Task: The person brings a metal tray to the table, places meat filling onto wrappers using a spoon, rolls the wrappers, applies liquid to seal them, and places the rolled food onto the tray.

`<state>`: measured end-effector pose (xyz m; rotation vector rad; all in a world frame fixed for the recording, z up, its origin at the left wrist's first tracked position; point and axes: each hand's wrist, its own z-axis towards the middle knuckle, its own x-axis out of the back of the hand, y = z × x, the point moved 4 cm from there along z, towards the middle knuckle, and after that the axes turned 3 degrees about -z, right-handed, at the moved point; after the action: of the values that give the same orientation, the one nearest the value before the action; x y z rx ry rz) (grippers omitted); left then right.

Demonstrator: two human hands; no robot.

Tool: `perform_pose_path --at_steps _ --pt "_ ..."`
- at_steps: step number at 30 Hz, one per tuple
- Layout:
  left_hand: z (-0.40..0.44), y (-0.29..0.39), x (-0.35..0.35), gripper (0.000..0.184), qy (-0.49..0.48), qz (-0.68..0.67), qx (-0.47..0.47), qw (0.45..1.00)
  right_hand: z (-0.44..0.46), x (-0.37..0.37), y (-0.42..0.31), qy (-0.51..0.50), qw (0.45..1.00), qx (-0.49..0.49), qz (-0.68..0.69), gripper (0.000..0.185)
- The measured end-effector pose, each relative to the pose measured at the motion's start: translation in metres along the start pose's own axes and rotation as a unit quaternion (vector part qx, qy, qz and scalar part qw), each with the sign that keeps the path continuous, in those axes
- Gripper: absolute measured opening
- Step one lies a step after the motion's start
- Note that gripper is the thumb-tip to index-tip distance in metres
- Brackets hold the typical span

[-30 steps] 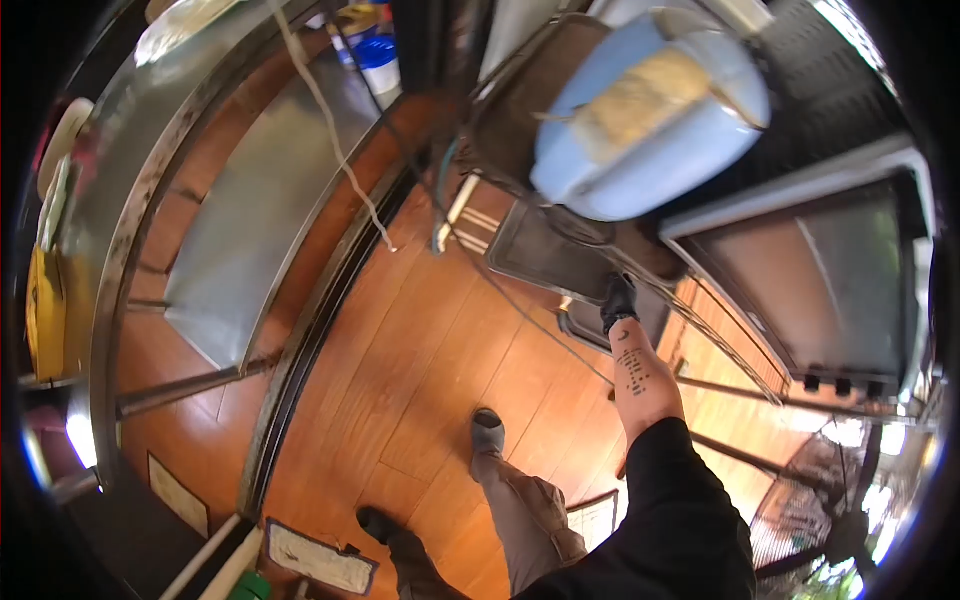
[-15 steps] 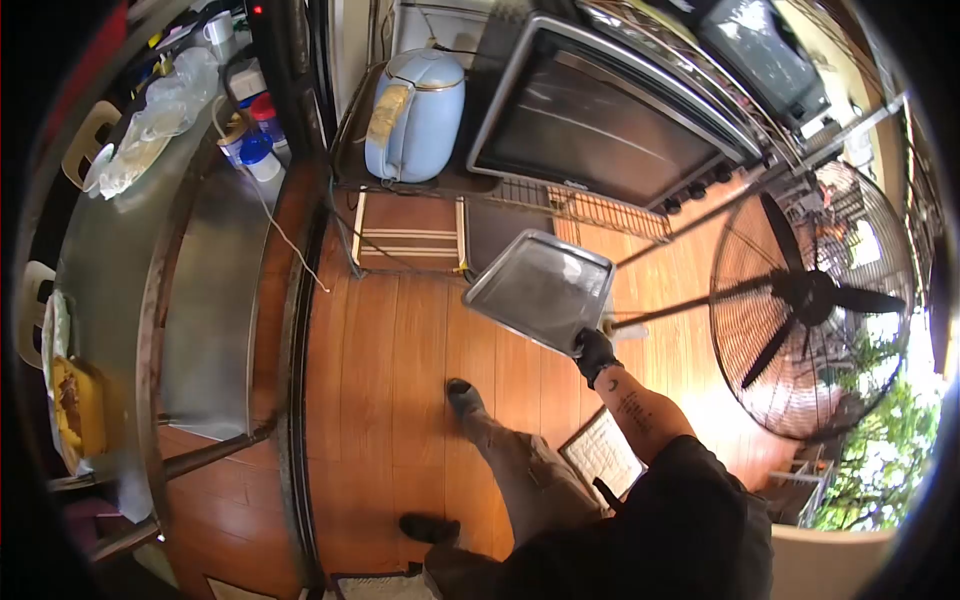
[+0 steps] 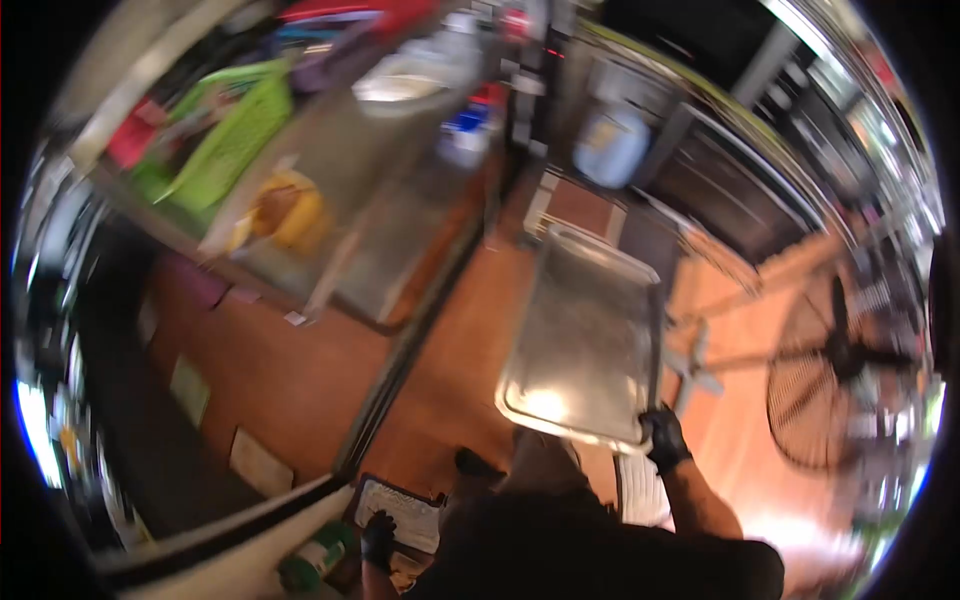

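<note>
My right hand (image 3: 665,438), in a black glove, grips a metal tray (image 3: 585,335) by its lower right corner. The rectangular, rimmed tray is held up above the floor, in front of my body. Low at the left of my body is my left hand (image 3: 379,540), also gloved in black. Its fingers are apart and nothing is in them. Beside it lie a pale mat (image 3: 400,512) and a green bottle (image 3: 318,556).
A metal table (image 3: 385,205) at the left bears a green basket (image 3: 235,135) and a yellow container (image 3: 290,212). At the back right stand a blue kettle (image 3: 612,145) and an oven (image 3: 735,185). A large black fan (image 3: 845,355) is at the right.
The tray has been lifted from the area under the oven and brought nearer my body in my right hand. My left hand has come into view. The camera has turned left.
</note>
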<state>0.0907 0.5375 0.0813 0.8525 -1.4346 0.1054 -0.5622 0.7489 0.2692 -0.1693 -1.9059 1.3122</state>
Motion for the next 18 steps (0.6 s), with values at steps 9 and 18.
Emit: perform_pose_path --at_steps 9,18 --pt "0.041 0.105 0.036 0.077 0.155 -0.744 0.476 0.443 0.054 -0.19 -0.08 -0.312 0.895 0.314 -0.055 0.015" --pt "-0.001 0.027 0.233 0.067 0.39 -0.341 0.401 0.755 0.026 -0.478 -0.267 -0.512 0.706 0.489 0.027 0.021"
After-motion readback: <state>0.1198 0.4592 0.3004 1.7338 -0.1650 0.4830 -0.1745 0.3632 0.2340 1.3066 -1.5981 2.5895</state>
